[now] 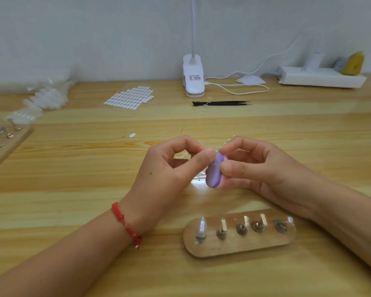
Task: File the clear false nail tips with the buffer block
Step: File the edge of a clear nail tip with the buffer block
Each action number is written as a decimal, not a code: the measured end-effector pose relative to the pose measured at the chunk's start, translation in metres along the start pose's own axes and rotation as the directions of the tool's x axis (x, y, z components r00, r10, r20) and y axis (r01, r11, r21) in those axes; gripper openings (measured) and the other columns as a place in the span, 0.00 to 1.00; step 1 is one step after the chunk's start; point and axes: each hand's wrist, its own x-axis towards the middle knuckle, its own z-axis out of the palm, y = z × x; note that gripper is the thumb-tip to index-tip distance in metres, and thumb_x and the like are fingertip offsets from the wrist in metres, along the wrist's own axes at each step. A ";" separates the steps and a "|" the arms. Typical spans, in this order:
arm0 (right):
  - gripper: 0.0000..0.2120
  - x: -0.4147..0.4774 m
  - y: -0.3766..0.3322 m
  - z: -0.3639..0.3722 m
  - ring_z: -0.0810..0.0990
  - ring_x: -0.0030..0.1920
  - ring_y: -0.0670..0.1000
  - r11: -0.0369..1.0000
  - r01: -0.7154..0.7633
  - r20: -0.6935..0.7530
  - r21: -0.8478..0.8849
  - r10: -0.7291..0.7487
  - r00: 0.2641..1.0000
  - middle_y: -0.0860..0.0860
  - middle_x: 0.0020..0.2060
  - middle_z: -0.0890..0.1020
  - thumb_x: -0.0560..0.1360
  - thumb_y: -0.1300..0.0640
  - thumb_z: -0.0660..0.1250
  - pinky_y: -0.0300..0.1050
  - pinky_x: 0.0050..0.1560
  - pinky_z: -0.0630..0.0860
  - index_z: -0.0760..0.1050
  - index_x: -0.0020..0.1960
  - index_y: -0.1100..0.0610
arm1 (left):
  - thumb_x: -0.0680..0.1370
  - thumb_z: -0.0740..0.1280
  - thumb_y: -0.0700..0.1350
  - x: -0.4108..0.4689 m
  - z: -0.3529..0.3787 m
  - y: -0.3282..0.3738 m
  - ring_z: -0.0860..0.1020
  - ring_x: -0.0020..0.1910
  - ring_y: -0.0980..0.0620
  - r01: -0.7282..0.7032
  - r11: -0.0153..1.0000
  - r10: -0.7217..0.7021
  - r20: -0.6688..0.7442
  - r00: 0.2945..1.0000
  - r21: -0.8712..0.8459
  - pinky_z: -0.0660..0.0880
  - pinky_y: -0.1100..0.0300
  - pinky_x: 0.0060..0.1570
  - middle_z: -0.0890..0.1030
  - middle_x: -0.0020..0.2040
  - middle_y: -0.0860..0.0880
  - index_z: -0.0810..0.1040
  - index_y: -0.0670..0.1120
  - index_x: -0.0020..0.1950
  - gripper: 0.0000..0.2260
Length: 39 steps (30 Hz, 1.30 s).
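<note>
Buffer block (pixel 215 171): purple face, pink edge, oval. It is held off the surface (pixel 73 189) at centre frame, between the two hands, and stands roughly upright with its top tilted right.

Right hand (pixel 261 168): clamped on the block. The thumb presses the near face at the block's right edge, and the curled fingers wrap behind it.

Left hand (pixel 169 168): thumb and forefinger are closed in a pinch at the block's upper end, the other fingers curled under. A small clear nail tip (pixel 210 150) shows as a pale sliver in the pinch, touching the block. It is mostly hidden and blurred. There is a red cord bracelet (pixel 126 224) on this wrist.

The hands are close together, meeting at the block.

Near side, just beside the right forearm: an oval wooden holder (pixel 240 248) with five small stands. A clear tip (pixel 202 227) sits on the leftmost stand.

A few loose clear tips (pixel 183 156) lie on the surface under the hands.

Far side:
- Black tweezers (pixel 223 103).
- White clip lamp (pixel 193 78) with its cable.
- Sheet of oval tabs (pixel 130 97).
- Heap of clear tips (pixel 47 97) at left.
- White power strip (pixel 321 77) at right.

Left edge: a second wooden board (pixel 7 144) with stands, partly cut off.
</note>
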 end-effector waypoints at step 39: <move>0.09 0.002 0.000 0.001 0.85 0.38 0.49 0.985 0.025 -0.104 0.168 -0.008 0.995 0.52 0.39 0.85 0.63 0.63 0.75 0.38 0.38 0.80 0.85 0.40 0.52 | 0.71 0.70 0.43 0.004 0.002 0.001 0.68 0.19 0.64 0.046 0.999 -0.048 -0.080 0.996 -0.027 0.62 0.78 0.24 0.71 0.19 0.60 0.80 0.44 0.39 0.04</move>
